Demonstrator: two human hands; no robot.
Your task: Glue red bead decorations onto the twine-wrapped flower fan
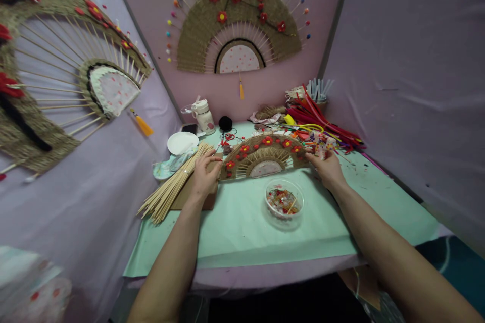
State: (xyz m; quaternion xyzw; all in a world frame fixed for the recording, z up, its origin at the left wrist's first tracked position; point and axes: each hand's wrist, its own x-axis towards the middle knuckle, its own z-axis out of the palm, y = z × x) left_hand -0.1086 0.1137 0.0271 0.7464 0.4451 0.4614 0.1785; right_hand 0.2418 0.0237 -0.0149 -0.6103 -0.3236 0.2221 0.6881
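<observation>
A small woven half-round fan (265,151) with red flowers and a pale paper centre stands tilted up over the table, one of my hands at each end. My left hand (206,174) has its fingers closed at the fan's left edge, beside a bundle of thin wooden sticks (172,189). At the right end, my right hand (328,165) grips the fan between thumb and fingers. In front of the fan sits a clear plastic tub (284,199) of red, orange and clear beads.
At the back left are a white plate (182,143), a white bottle (203,117) and black yarn (225,123). Red pipe cleaners (322,116) and glue sticks (318,89) crowd the back right. Larger fans (238,10) hang on the cloth walls.
</observation>
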